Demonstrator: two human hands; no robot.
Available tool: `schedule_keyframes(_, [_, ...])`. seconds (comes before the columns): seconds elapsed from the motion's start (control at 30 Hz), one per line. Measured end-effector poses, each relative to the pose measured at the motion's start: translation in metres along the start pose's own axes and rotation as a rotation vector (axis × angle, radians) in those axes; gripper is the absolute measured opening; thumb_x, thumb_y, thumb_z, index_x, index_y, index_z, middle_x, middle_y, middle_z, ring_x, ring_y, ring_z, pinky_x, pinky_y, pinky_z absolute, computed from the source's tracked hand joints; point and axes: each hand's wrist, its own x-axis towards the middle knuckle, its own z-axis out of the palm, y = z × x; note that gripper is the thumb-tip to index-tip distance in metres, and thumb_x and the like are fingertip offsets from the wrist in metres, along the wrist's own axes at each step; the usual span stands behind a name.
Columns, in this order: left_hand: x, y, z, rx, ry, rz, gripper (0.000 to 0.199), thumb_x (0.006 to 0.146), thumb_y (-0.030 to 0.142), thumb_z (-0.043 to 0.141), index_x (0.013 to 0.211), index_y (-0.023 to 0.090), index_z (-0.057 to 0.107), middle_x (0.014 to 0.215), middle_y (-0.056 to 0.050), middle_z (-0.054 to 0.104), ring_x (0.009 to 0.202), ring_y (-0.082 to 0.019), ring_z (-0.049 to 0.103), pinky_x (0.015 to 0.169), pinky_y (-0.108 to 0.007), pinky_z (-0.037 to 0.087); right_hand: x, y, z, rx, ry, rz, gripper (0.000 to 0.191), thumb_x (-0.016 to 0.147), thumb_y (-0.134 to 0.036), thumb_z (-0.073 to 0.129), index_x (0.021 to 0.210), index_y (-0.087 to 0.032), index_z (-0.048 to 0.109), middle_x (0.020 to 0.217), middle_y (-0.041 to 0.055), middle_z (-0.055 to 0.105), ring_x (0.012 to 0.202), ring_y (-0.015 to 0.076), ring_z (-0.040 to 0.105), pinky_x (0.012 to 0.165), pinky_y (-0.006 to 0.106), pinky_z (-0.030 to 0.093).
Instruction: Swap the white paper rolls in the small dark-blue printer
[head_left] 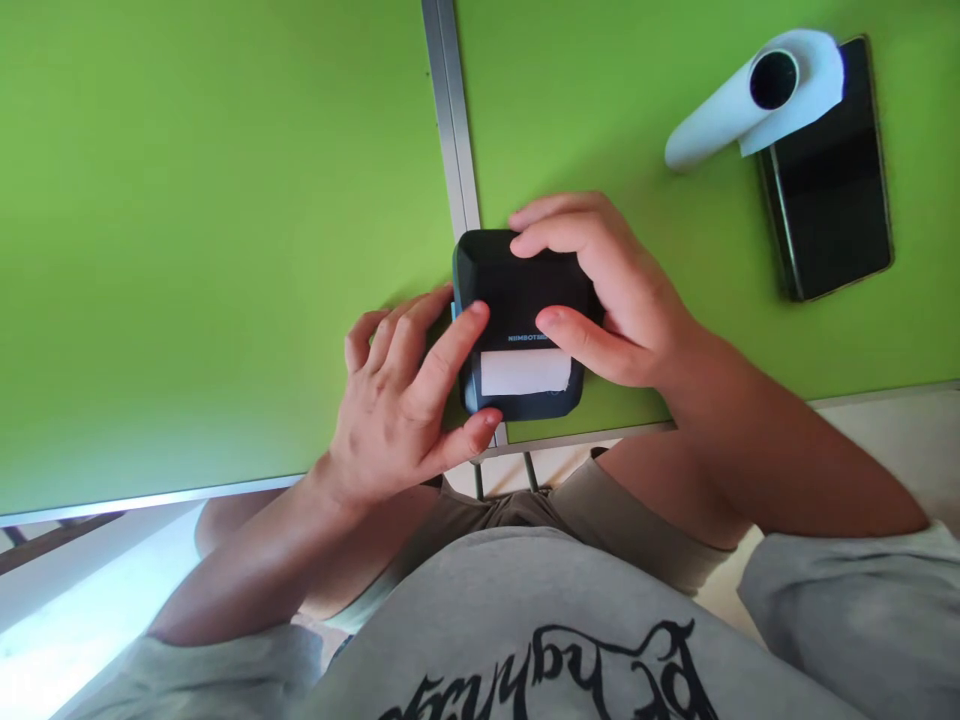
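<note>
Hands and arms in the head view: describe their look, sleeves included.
The left hand and right hand are bare, with no gloves, rings or watch showing. The forearms are bare too, up to loose grey sleeves ending near the elbows. Black lettering marks the grey shirt.

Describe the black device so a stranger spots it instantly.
Find the green tabletop, then follow the metal strip down it. Near its lower end, between the left hand and right hand, is a boxy black device. Unlike the flat black phone, it is lettered NIIMBOT and bears a white paper strip.
</note>
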Motion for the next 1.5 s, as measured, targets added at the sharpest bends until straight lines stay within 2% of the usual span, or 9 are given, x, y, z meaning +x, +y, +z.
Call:
schedule_keyframes(0.1, [-0.0006, 0.0014, 0.0023, 0.021, -0.009, -0.041, 0.101, 0.095, 0.081, 0.029, 0.165, 0.009, 0.015, 0.145, -0.026, 0.059, 0.132, -0.039, 0.058, 0.111, -0.049, 0.037, -0.0009, 0.0011, 0.0031, 0.005, 0.019, 0.069, 0.036, 0.101, -0.046, 0.050, 0.132, -0.027, 0.052, 0.132, 0.0087, 0.064, 0.126, 0.0263, 0.061, 0.110, 0.049, 0.055])
schedule_keyframes(0.17, [-0.0012, 0.0023, 0.0043, 0.047, -0.010, -0.056, 0.110, 0.091, 0.088, 0.028, 0.165, 0.008, 0.018, 0.145, -0.025, 0.059, 0.131, -0.039, 0.058, 0.113, -0.048, 0.036, -0.0013, 0.0011, 0.0051, 0.043, 0.045, 0.119, 0.038, 0.102, -0.051, 0.046, 0.131, -0.027, 0.052, 0.129, 0.0078, 0.065, 0.122, 0.0257, 0.062, 0.108, 0.048, 0.056])
schedule_keyframes(0.53, [-0.0034, 0.0040, 0.0087, 0.102, 0.021, -0.055, 0.122, 0.083, 0.093, 0.036, 0.166, 0.006, 0.017, 0.145, -0.026, 0.060, 0.133, -0.038, 0.059, 0.118, -0.046, 0.035, -0.0015, -0.0001, 0.0081, 0.091, 0.118, 0.100, 0.036, 0.105, -0.046, 0.044, 0.126, -0.020, 0.057, 0.121, 0.0095, 0.066, 0.115, 0.0195, 0.062, 0.103, 0.040, 0.052])
schedule_keyframes(0.7, [-0.0027, 0.0038, 0.0079, 0.106, 0.021, -0.048, 0.120, 0.083, 0.092, 0.037, 0.165, 0.005, 0.019, 0.144, -0.026, 0.061, 0.133, -0.039, 0.060, 0.117, -0.047, 0.036, -0.0020, -0.0003, 0.0076, 0.082, 0.116, 0.122, 0.033, 0.105, -0.047, 0.043, 0.126, -0.025, 0.057, 0.121, 0.0065, 0.066, 0.116, 0.0194, 0.063, 0.103, 0.039, 0.053])
schedule_keyframes(0.93, [0.0001, 0.0045, 0.0046, 0.039, 0.033, -0.072, 0.113, 0.082, 0.091, 0.043, 0.158, 0.008, 0.032, 0.143, -0.024, 0.063, 0.132, -0.037, 0.062, 0.116, -0.048, 0.039, -0.0022, 0.0004, 0.0076, 0.050, 0.094, 0.127, 0.034, 0.105, -0.051, 0.039, 0.128, -0.030, 0.054, 0.122, 0.0038, 0.064, 0.116, 0.0196, 0.063, 0.104, 0.041, 0.054])
schedule_keyframes(1.13, [-0.0019, 0.0034, 0.0047, -0.036, 0.063, -0.079, 0.112, 0.079, 0.088, 0.054, 0.162, 0.019, 0.023, 0.146, -0.020, 0.063, 0.135, -0.035, 0.062, 0.116, -0.049, 0.040, -0.0029, 0.0000, 0.0075, 0.061, 0.116, 0.133, 0.035, 0.105, -0.051, 0.039, 0.126, -0.028, 0.055, 0.121, 0.0044, 0.064, 0.116, 0.0204, 0.062, 0.103, 0.042, 0.053])
schedule_keyframes(1.27, [-0.0030, 0.0036, 0.0041, -0.028, 0.042, -0.098, 0.111, 0.080, 0.089, 0.052, 0.164, 0.024, 0.018, 0.152, -0.017, 0.059, 0.139, -0.034, 0.060, 0.117, -0.050, 0.042, -0.0034, -0.0012, 0.0081, 0.072, 0.119, 0.174, 0.034, 0.105, -0.050, 0.041, 0.124, -0.028, 0.056, 0.122, 0.0049, 0.065, 0.116, 0.0214, 0.063, 0.105, 0.042, 0.053])
schedule_keyframes(1.4, [-0.0030, 0.0046, 0.0024, 0.021, -0.013, -0.112, 0.108, 0.086, 0.089, 0.045, 0.164, 0.024, 0.011, 0.161, -0.017, 0.049, 0.141, -0.033, 0.058, 0.116, -0.051, 0.045, -0.0042, -0.0011, 0.0091, 0.082, 0.117, 0.212, 0.034, 0.103, -0.052, 0.041, 0.125, -0.031, 0.055, 0.123, 0.0044, 0.065, 0.115, 0.0223, 0.064, 0.106, 0.044, 0.054])
schedule_keyframes(1.5, [-0.0028, 0.0050, 0.0011, 0.037, -0.030, -0.115, 0.102, 0.090, 0.086, 0.044, 0.163, 0.020, 0.015, 0.160, -0.016, 0.051, 0.137, -0.032, 0.062, 0.117, -0.050, 0.045, -0.0048, -0.0013, 0.0092, 0.074, 0.120, 0.229, 0.034, 0.102, -0.054, 0.041, 0.125, -0.033, 0.056, 0.122, 0.0035, 0.065, 0.114, 0.0233, 0.065, 0.105, 0.045, 0.055])
